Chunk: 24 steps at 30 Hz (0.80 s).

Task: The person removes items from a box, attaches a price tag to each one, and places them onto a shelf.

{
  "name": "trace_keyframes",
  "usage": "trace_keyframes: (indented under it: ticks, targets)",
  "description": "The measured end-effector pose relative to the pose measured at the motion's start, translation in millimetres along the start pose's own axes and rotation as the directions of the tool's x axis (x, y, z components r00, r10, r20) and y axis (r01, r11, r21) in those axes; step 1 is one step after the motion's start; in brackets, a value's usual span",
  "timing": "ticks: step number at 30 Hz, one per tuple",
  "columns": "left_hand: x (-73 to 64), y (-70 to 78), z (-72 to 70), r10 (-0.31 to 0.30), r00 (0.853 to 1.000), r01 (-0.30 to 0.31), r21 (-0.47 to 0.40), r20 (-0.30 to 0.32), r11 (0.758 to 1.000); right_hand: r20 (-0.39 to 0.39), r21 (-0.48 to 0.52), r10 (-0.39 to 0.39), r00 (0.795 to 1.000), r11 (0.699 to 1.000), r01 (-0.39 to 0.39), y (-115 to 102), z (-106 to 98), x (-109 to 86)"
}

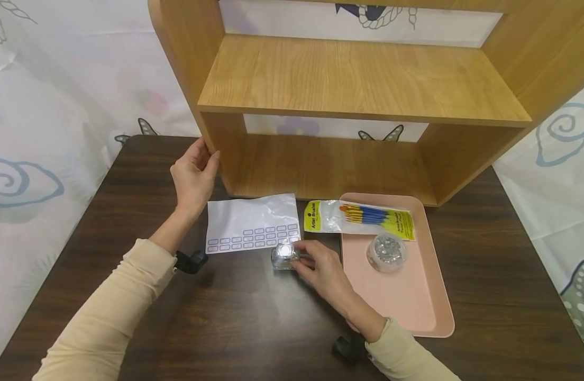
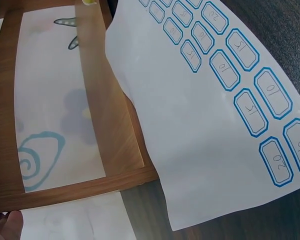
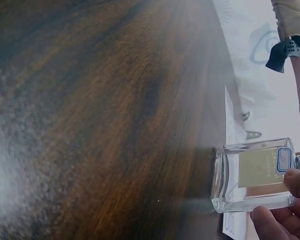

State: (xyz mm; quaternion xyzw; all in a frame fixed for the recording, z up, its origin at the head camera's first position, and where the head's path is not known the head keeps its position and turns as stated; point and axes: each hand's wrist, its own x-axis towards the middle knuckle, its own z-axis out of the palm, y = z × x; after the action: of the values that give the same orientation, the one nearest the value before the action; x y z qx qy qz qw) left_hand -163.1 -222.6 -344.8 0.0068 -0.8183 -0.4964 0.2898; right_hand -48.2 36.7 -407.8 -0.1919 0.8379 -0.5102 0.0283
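Note:
My right hand [image 1: 322, 270] holds a clear glass perfume bottle [image 1: 283, 259], thumb and fingers on its sides near the neck. A small blue-framed sticker [image 3: 284, 159] is on the bottle's front, overlapping a pale printed panel. The bottle's base is close to the table at the front edge of a white sticker sheet [image 1: 249, 218]. That sheet bears rows of blue-framed labels with numbers. My left hand [image 1: 194, 172] grips the left side panel of a wooden shelf [image 1: 363, 79]; its fingertips [image 2: 12, 222] show at the panel's edge in the left wrist view.
A pink tray [image 1: 401, 307] is on the right of the dark table [image 1: 225, 317]. A packet of artist brushes [image 1: 361, 218] lies across its back edge. In the tray is a round clear tub [image 1: 387, 252] of silvery bits. A patterned white cloth [image 1: 44, 106] hangs behind.

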Motion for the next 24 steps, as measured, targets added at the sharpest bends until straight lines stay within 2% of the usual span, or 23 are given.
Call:
trace_keyframes:
  ticks: [5, 11, 19, 24]
  targets:
    - [0.0, 0.1, -0.1, 0.023, 1.0, -0.023, 0.032, -0.009, 0.999, 0.009, -0.006, -0.001, 1.0, 1.0, 0.001, 0.4, -0.4, 0.1]
    - [0.4, -1.1, 0.0, 0.043, 0.999, -0.043, 0.014, -0.009, 0.999, 0.009, -0.007, -0.028, 1.0, 1.0, 0.028, 0.9, 0.0, 0.0]
    - [0.1, -1.4, -0.5, 0.057, 0.998, -0.057, 0.032, 0.003, 0.998, 0.003, 0.019, -0.046, 0.999, 0.999, 0.046, -0.4, -0.7, -0.7]
    - [-0.1, -1.5, -0.8, 0.06, 0.998, -0.06, 0.05, 0.002, 0.997, 0.005, 0.007, -0.029, 1.0, 1.0, 0.029, -3.0, -4.1, -1.9]
